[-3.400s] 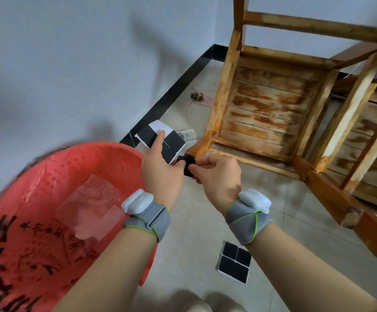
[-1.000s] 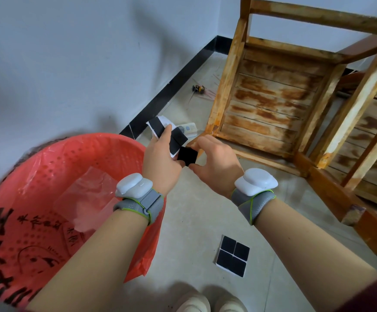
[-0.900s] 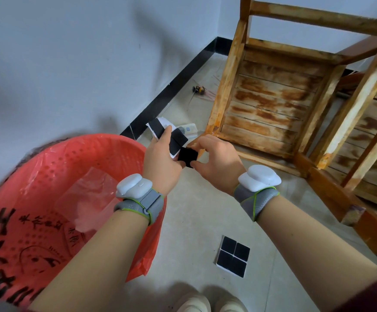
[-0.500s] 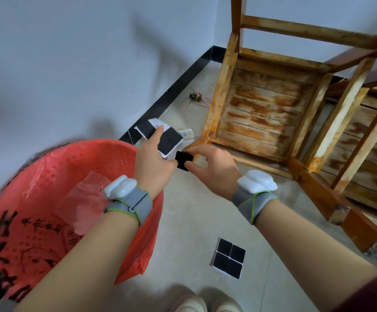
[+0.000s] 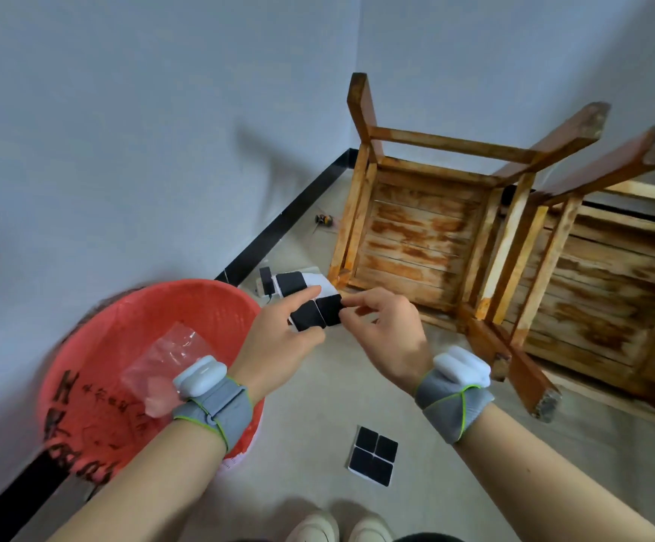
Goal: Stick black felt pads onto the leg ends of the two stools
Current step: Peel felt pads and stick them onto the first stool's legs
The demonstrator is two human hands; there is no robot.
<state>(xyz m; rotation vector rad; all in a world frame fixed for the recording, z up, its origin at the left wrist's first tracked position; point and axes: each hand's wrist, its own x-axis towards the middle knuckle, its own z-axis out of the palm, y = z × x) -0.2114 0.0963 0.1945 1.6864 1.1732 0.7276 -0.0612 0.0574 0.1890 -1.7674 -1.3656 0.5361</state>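
The left hand (image 5: 279, 342) grips a white backing sheet (image 5: 305, 303) that carries black felt pads, thumb laid across its top face and fingers closed beneath it. The right hand (image 5: 382, 334) pinches thumb and forefinger together on the right edge of one felt pad (image 5: 327, 310) on that sheet, at its corner. Both hands are held in the air above the floor (image 5: 318, 393), just in front of the nearer stool (image 5: 419, 236).

That stool lies overturned, its seat underside facing the camera and its legs pointing up and toward the person; one leg end (image 5: 544, 404) juts over the floor to the right of the right wrist. The second stool (image 5: 611, 275) lies touching it on the right, against the wall.

A red basket (image 5: 130, 346) stands at the left, close to the black skirting, its rim under the left wrist, with a clear plastic bag (image 5: 165, 361) inside. A second sheet of four pads (image 5: 372, 455) lies flat on the floor between the forearms, apart from everything. Open floor runs between basket and stools. Two shoe tips (image 5: 337, 530) show at the bottom edge.
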